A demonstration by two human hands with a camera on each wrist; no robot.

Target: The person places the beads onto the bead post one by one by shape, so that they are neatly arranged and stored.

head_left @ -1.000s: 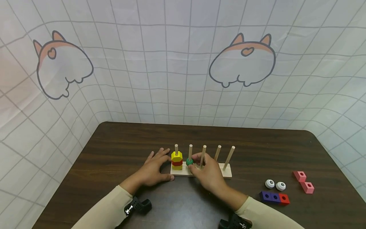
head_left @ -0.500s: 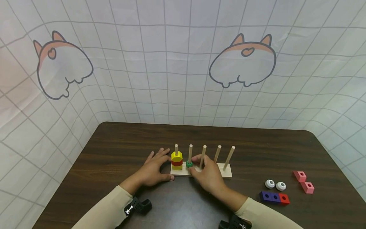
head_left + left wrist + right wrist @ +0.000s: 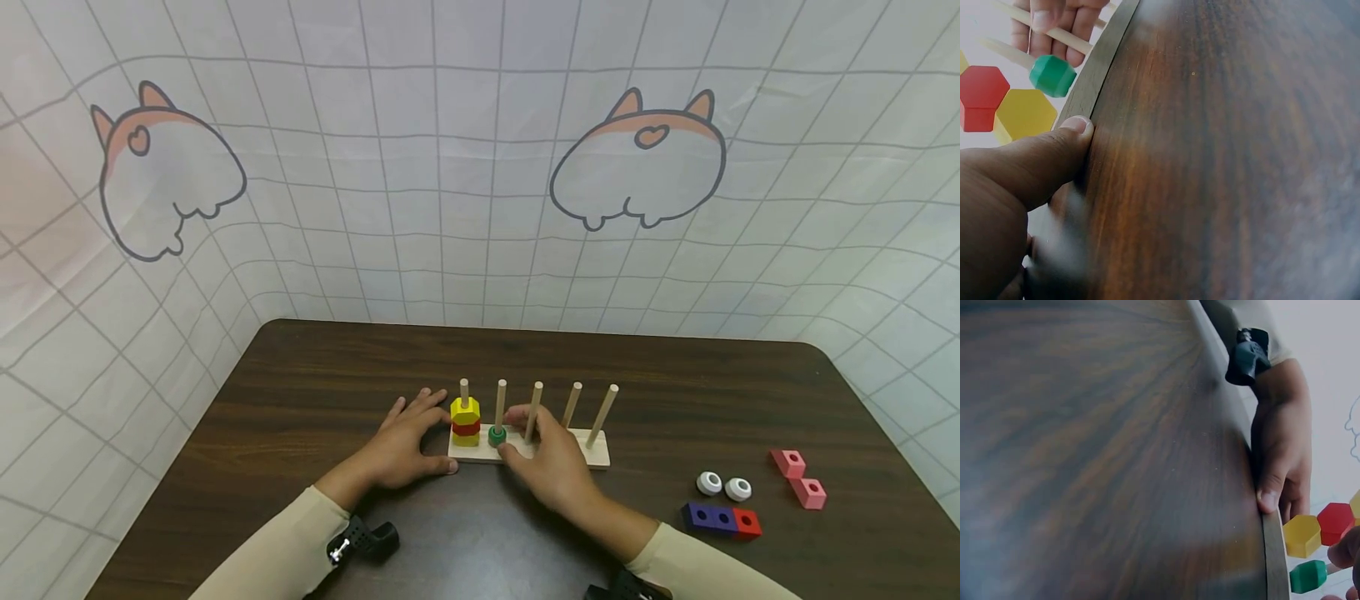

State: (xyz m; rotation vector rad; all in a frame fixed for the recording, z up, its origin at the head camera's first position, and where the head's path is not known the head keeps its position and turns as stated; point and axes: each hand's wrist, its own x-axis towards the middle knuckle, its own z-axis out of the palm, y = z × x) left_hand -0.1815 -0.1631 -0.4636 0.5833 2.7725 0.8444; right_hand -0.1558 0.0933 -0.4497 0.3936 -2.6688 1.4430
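Observation:
A pale wooden peg board lies on the table with several upright pegs. Its leftmost peg carries a yellow hexagonal bead, a red bead and a lower yellow bead. On the second peg a green faceted bead sits low at the base. My left hand is spread beside the board's left end, thumb touching the front edge. My right hand reaches around the third peg, thumb and fingers apart, just right of the green bead; nothing shows between them.
On the table's right lie two white round beads, two dark blue cubes beside a red cube, and two pink cubes. A white grid-patterned cloth hangs behind the dark wooden table.
The green bead has slid down its peg to the base. The right hand's fingers have let go of it and moved slightly apart. The left hand stays at the board's end.

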